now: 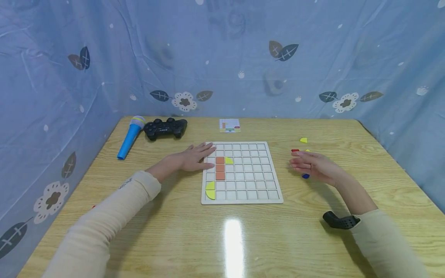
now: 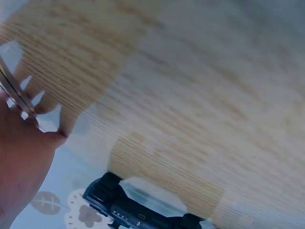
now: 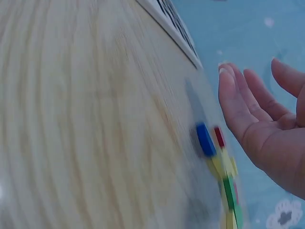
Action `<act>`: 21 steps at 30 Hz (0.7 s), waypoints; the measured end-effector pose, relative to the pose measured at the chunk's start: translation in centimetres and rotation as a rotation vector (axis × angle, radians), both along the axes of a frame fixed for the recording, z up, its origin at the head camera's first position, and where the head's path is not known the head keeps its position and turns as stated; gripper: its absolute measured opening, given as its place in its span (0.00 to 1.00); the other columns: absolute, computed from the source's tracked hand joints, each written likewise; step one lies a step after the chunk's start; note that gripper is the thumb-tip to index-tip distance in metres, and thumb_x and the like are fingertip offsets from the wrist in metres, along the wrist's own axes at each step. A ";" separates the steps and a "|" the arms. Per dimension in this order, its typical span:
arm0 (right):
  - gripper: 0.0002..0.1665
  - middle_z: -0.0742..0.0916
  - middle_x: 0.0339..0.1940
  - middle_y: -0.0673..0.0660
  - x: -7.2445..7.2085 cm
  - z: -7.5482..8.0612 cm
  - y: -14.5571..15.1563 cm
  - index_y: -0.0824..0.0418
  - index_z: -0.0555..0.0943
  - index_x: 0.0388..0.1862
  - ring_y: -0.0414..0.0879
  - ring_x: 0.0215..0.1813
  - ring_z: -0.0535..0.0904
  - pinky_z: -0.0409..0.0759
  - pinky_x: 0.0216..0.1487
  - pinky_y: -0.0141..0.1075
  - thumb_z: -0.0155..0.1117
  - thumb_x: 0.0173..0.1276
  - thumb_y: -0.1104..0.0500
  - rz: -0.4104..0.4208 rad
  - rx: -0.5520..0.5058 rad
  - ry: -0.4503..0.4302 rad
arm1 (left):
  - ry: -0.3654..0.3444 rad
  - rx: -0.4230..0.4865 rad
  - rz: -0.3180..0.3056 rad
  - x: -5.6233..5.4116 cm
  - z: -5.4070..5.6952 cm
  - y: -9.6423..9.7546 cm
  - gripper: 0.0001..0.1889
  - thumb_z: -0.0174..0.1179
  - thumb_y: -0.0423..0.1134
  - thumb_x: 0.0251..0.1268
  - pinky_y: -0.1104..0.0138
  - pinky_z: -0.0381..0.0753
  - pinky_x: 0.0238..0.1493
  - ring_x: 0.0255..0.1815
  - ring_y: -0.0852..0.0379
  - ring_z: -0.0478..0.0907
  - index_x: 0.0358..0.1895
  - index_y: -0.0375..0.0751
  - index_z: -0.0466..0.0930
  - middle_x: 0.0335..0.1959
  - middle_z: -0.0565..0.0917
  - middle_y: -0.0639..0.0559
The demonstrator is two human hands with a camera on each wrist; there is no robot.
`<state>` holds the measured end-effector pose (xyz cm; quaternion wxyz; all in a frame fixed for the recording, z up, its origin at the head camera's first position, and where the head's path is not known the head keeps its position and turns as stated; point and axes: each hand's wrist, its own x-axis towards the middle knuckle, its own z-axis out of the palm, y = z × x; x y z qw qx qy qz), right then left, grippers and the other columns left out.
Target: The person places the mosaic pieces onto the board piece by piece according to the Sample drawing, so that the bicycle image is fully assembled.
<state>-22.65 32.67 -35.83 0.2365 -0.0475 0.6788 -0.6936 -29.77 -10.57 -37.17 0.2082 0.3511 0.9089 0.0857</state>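
Observation:
A white grid board (image 1: 250,175) lies on the table. My left hand (image 1: 192,158) rests on its left edge with spread fingers. Three orange squares (image 1: 220,168) form a column on the grid. A yellow quarter-round piece (image 1: 228,160) sits beside their top, and two more yellow pieces (image 1: 210,190) are in the lower left cells. Right of the board, my right hand (image 1: 314,166) hovers over loose pieces, fingers loosely bent and nothing in them. Under it show a blue piece (image 3: 205,140), a red piece (image 3: 219,137) and a green one (image 3: 229,193); the hand partly hides them in the head view.
A blue toy microphone (image 1: 128,141) and a black game controller (image 1: 165,129) lie at the back left. Behind the board is a small pattern card (image 1: 230,125). One yellow piece (image 1: 304,140) lies farther back on the right. A blue curtain (image 1: 240,58) surrounds the table.

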 end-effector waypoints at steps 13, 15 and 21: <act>0.22 0.84 0.50 0.53 1.5 -0.1 6.7 0.53 0.83 0.50 0.43 0.53 0.80 0.76 0.54 0.34 0.39 0.80 0.60 -0.027 -0.226 -0.016 | 0.005 -0.002 -0.008 -0.2 -0.3 0.0 0.40 0.40 0.63 0.72 0.46 0.32 0.70 0.76 0.49 0.29 0.77 0.50 0.34 0.77 0.35 0.50; 0.22 0.84 0.50 0.52 1.7 -0.1 7.6 0.52 0.84 0.50 0.42 0.53 0.80 0.76 0.53 0.33 0.39 0.80 0.60 -0.043 -0.227 -0.022 | 0.003 -0.003 -0.007 -0.2 -0.3 0.0 0.40 0.39 0.63 0.72 0.46 0.32 0.70 0.75 0.49 0.29 0.77 0.51 0.34 0.77 0.35 0.51; 0.20 0.84 0.48 0.51 2.3 -0.2 9.8 0.50 0.83 0.46 0.41 0.50 0.81 0.78 0.51 0.33 0.41 0.80 0.59 -0.108 -0.190 -0.039 | 0.005 0.007 0.000 -0.1 -0.3 0.0 0.40 0.40 0.62 0.73 0.46 0.32 0.70 0.76 0.49 0.29 0.78 0.50 0.35 0.77 0.36 0.50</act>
